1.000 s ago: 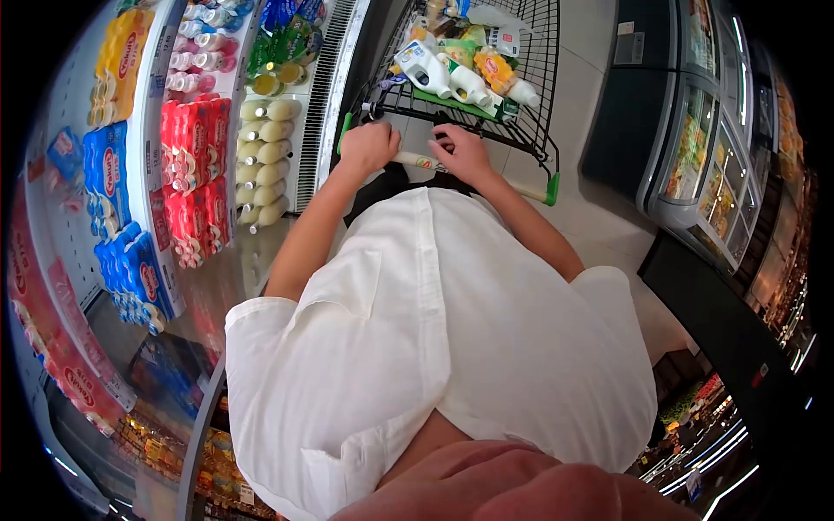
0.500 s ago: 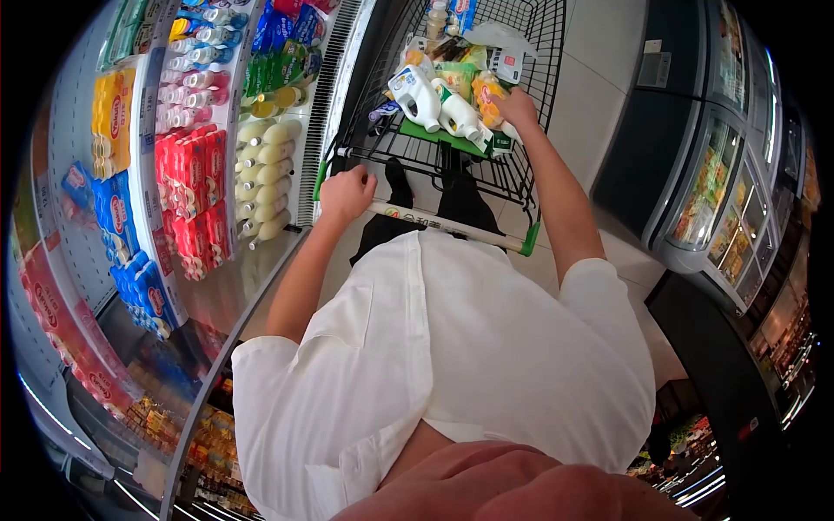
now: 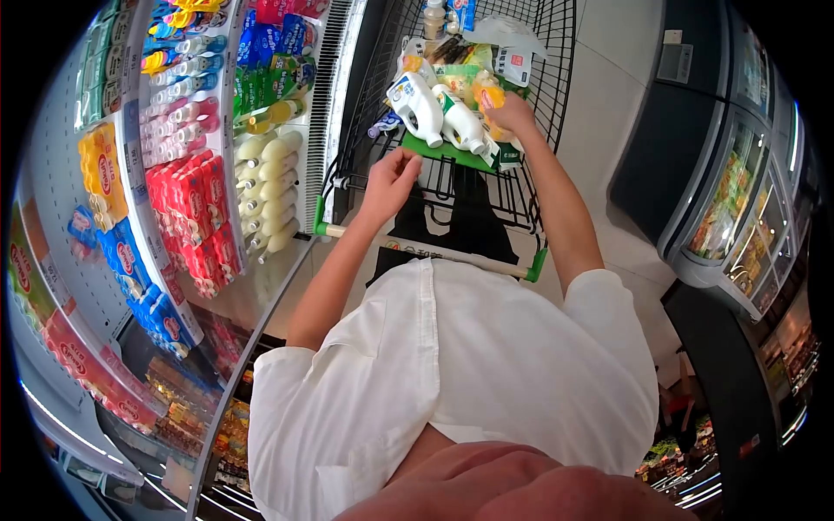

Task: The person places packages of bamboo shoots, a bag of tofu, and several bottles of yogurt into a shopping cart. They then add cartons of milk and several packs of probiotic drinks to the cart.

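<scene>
My right hand (image 3: 511, 115) reaches into the shopping cart, its fingers closed round an orange-and-yellow package (image 3: 490, 95); parts of it are hidden by the hand. My left hand (image 3: 393, 184) is in the air above the near end of the cart, off the handlebar (image 3: 434, 253), fingers curled in and holding nothing visible. Just ahead of it is the green flap (image 3: 452, 154) of the cart's seat. Two white jugs, one with a blue-edged label (image 3: 419, 108) and one with a green label (image 3: 460, 122), lean side by side between the hands.
Further inside the wire cart (image 3: 563, 65) are a white plastic bag (image 3: 508, 39) and a brownish bottle (image 3: 433, 19). To the left, a chilled shelf holds pale bottles (image 3: 269, 187) and red drink packs (image 3: 187, 195). A freezer case (image 3: 730, 187) stands on the right.
My left hand has let go of the handlebar and moved forward and right, toward the jugs. My right hand stays at the orange-and-yellow package. The view has shifted slightly.
</scene>
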Demonstrator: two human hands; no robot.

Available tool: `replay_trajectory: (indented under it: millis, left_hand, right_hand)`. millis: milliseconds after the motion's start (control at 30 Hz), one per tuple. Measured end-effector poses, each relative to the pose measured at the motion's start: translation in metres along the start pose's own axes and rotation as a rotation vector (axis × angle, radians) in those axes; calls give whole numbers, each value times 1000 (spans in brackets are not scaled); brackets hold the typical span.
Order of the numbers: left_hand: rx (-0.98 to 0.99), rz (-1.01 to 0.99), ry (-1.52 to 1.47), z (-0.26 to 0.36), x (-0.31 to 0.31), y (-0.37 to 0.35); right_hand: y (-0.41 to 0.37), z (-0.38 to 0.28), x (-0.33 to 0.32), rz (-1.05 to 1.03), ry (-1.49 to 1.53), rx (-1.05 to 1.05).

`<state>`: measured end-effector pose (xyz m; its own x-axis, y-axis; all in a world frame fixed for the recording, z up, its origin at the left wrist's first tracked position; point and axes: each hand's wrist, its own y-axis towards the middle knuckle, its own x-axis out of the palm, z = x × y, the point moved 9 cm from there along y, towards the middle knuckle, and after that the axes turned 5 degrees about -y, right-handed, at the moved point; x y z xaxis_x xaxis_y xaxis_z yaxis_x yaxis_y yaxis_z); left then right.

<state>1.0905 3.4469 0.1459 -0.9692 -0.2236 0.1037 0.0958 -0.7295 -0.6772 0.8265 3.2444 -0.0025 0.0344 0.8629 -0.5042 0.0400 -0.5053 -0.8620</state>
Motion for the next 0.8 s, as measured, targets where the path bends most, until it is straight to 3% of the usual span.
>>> replay_trajectory:
  millis: [33, 67, 100, 133, 200, 267, 333, 400, 467, 567, 667, 767, 800]
  left_hand:
    - [-29, -17, -117, 1, 9, 16]
    - [-35, -16, -120, 14, 17, 28]
    - [-187, 7, -275, 19, 26, 40]
    - [-337, 27, -429, 16, 34, 51]
    - [-393, -13, -580, 2, 46, 81]
    - [-444, -48, -725, 0, 55, 92]
    - [-251, 78, -781, 14, 42, 101]
    - [-206, 112, -692, -1, 26, 101]
    - [-99, 195, -358, -12, 2, 99]
    - [5, 263, -205, -16, -13, 82]
    - [20, 278, -172, -28, -19, 69]
    - [35, 281, -108, -21, -13, 66]
    - [35, 289, -104, -19, -9, 68]
  right_hand:
    - [-3, 7, 7, -8, -4, 1]
    - [-3, 13, 19, -42, 353, -60]
    - [-2, 14, 22, -70, 711, -121]
    - [-23, 6, 7, -67, 707, -119]
    - [-105, -62, -20, -404, 1007, -301]
    - [-112, -85, -17, -441, 939, -405]
    - [-95, -101, -16, -479, 870, -513]
    - [-29, -100, 6, -624, 943, -288]
    - [64, -98, 12, -224, 918, -327]
    - [162, -125, 12, -41, 762, -467]
    - [229, -141, 23, 8, 854, -302]
    - [265, -118, 47, 146, 941, 272]
    - [281, -120, 53, 141, 944, 269]
